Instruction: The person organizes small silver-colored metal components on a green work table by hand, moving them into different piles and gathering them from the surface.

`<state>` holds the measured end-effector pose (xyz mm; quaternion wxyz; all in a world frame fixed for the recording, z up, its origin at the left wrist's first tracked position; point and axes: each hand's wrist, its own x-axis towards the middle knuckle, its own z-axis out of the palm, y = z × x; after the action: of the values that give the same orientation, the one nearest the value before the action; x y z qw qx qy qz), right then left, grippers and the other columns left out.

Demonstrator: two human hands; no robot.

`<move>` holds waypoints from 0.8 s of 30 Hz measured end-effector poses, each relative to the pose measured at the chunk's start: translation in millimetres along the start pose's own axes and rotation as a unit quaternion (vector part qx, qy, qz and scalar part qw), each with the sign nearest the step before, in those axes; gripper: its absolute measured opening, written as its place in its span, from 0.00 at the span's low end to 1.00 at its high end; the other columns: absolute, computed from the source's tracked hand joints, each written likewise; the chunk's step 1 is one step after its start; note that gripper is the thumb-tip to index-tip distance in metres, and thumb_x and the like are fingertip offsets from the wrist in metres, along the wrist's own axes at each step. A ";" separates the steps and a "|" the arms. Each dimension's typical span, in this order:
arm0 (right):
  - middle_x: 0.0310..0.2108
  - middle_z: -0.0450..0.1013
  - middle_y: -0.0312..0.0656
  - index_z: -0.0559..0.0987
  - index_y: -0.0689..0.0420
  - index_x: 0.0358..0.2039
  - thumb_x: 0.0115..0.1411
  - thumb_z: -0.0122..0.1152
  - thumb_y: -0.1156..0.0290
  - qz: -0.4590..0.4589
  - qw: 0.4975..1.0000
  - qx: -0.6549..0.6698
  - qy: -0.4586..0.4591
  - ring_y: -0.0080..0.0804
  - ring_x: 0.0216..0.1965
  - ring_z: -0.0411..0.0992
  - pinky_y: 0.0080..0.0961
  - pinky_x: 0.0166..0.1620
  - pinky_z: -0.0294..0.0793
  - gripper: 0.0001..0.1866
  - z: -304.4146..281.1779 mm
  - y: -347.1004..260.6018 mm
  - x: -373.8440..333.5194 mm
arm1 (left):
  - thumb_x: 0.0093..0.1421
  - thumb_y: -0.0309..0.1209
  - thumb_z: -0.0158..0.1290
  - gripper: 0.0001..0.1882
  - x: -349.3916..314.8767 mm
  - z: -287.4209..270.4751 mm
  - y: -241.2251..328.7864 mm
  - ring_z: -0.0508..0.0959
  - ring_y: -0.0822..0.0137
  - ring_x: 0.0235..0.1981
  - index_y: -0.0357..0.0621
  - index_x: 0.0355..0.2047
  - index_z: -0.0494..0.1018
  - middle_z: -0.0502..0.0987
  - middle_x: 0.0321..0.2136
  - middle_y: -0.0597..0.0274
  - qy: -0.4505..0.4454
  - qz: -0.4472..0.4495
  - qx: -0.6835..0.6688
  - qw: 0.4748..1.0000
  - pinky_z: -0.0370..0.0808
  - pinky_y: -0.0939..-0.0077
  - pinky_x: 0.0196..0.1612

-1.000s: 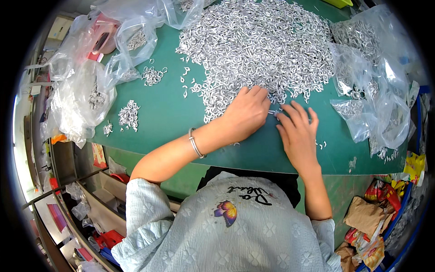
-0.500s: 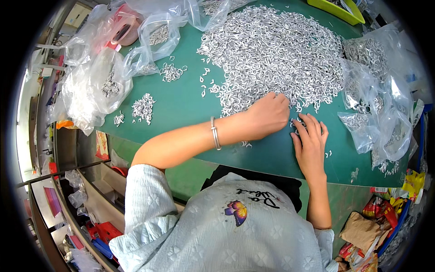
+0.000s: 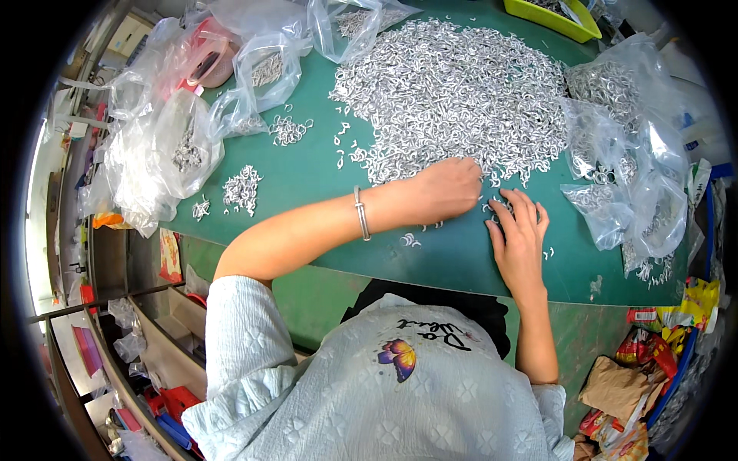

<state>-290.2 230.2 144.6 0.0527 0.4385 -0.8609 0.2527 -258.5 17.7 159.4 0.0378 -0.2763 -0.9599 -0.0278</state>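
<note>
Clear plastic bags (image 3: 165, 146) holding small silver metal parts crowd the left end of the green desk (image 3: 307, 192); more clear bags (image 3: 630, 161) sit at its right end. Crumpled red, yellow and brown wrappers (image 3: 646, 353) lie below, lower right.

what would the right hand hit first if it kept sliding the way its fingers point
The right hand points up the table, so it would probably meet the near edge of the big pile of small silver metal pieces almost at once; its fingertips seem already among strays.
</note>
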 end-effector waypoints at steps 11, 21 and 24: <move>0.49 0.70 0.43 0.79 0.59 0.40 0.55 0.64 0.75 -0.021 0.998 0.046 0.020 0.42 0.55 0.66 0.50 0.59 0.56 0.11 2.9 -3.3 4.4 | 0.57 0.28 0.55 0.06 -22.4 -2.6 15.1 0.71 0.57 0.40 0.39 0.32 0.72 0.70 0.33 0.57 0.066 -0.065 -0.113 0.989 0.68 0.65 0.42; 0.33 0.68 0.40 0.74 0.58 0.29 0.51 0.68 0.73 -0.040 0.992 0.111 -0.038 0.40 0.38 0.66 0.37 0.42 0.60 0.10 -1.4 -29.6 -3.9 | 0.54 0.26 0.57 0.07 -35.5 -6.5 17.2 0.71 0.54 0.36 0.38 0.31 0.71 0.69 0.31 0.55 0.119 -0.128 -0.154 0.973 0.68 0.63 0.39; 0.30 0.66 0.43 0.73 0.59 0.28 0.50 0.66 0.75 -0.019 0.996 0.079 -0.039 0.42 0.37 0.65 0.38 0.41 0.60 0.09 11.5 -41.0 -4.9 | 0.50 0.21 0.59 0.08 -61.4 -26.3 27.4 0.73 0.51 0.35 0.38 0.30 0.71 0.71 0.30 0.54 0.189 -0.225 -0.183 0.938 0.72 0.61 0.40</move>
<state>-253.7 208.3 149.0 -0.0111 0.4667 -0.8312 0.3020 -190.6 6.5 181.1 0.1599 -0.0445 -0.9507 -0.2619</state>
